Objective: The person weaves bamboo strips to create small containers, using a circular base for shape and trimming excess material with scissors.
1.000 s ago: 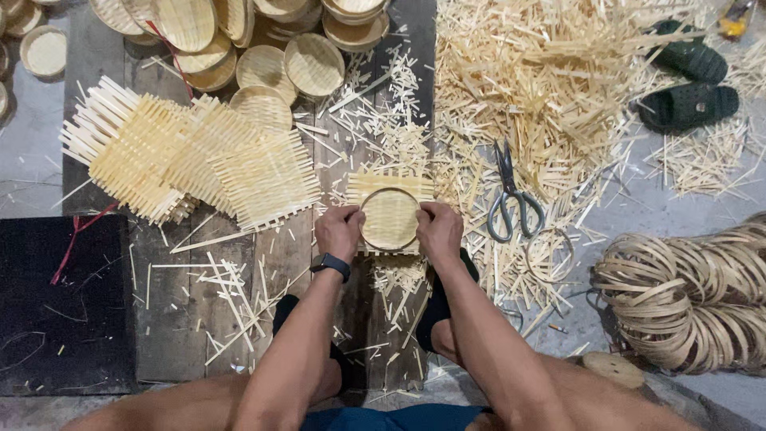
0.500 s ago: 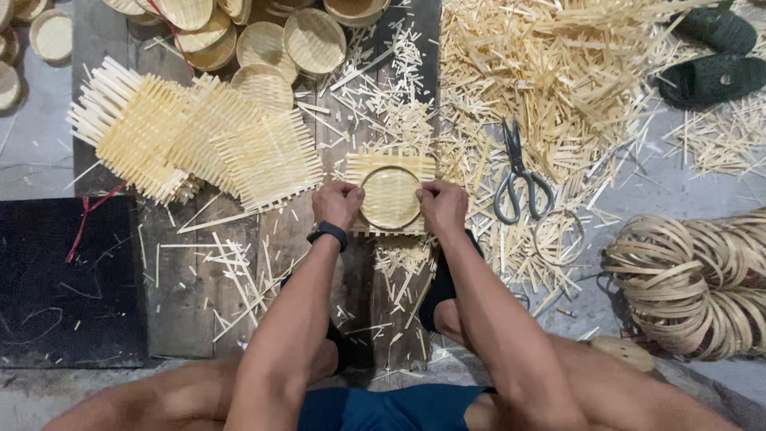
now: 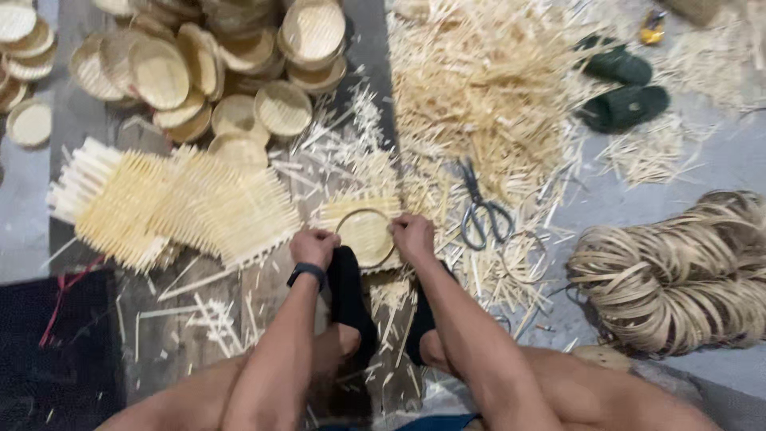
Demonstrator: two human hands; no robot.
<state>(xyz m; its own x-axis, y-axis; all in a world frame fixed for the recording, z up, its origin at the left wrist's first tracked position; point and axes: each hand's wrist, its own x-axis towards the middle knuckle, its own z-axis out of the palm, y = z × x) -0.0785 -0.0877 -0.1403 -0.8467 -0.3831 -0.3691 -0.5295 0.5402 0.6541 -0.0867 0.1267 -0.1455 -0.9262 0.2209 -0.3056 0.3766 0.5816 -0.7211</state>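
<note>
I see my left hand (image 3: 313,247) and right hand (image 3: 412,237) each curled tight on opposite edges of the woven mat with its hoop (image 3: 365,235), which lies just left of the scissors (image 3: 481,211). I judge uneven pressure could pop the hoop off or snap the protruding strips; loose bamboo offcuts (image 3: 479,96) beyond the scissors might snag.

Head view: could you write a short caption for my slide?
Both hands, left and right, press a ring onto a woven mat beside scissors.
</note>
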